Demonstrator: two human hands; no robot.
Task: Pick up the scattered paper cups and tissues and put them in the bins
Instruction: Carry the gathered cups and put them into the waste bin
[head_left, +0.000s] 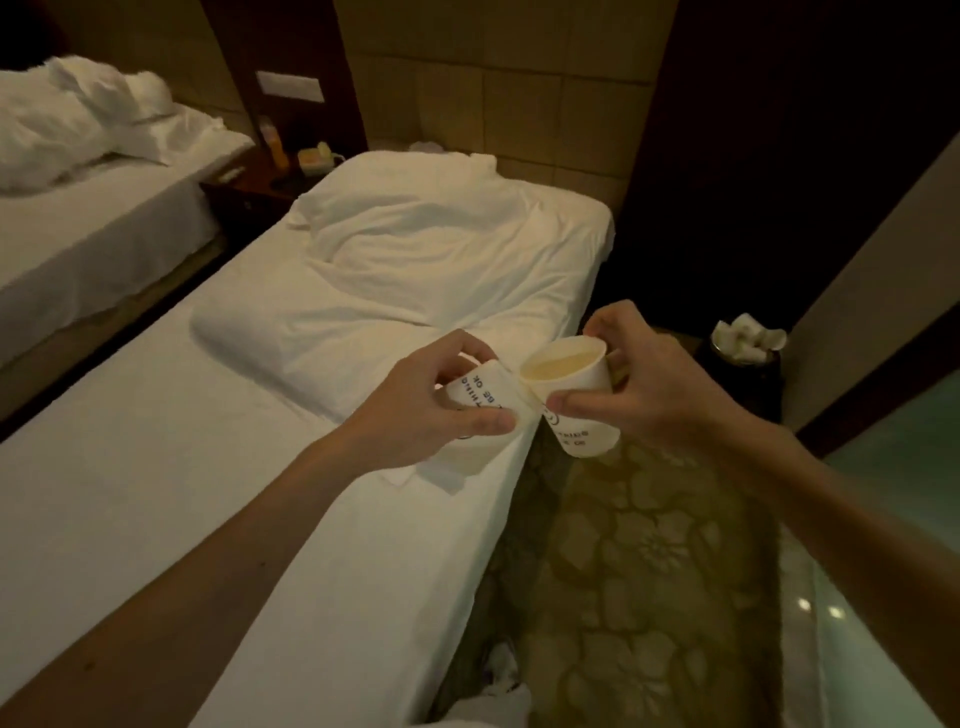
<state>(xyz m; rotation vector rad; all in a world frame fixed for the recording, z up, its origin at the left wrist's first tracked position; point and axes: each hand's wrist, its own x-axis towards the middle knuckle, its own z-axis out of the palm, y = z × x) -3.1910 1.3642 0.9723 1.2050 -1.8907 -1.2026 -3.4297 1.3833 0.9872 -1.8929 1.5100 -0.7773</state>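
Observation:
My left hand (441, 410) grips a white paper cup with blue print (475, 392), tipped on its side. My right hand (649, 389) holds a second white paper cup (576, 400), its open mouth tilted toward the first cup; the two cups touch rim to side above the bed's right edge. A dark bin (748, 374) stands on the floor at the right by the wall, with white crumpled tissues (745, 338) piled in its top. A white crumpled tissue (501, 670) lies on the carpet beside the bed, near the bottom of the frame.
The white bed (208, 493) with a rumpled pillow (415, 270) fills the middle. A second bed (78, 234) is at the left, with a nightstand (260, 197) holding small items between them. Patterned carpet (649, 571) runs along the right, next to a glossy surface (883, 519).

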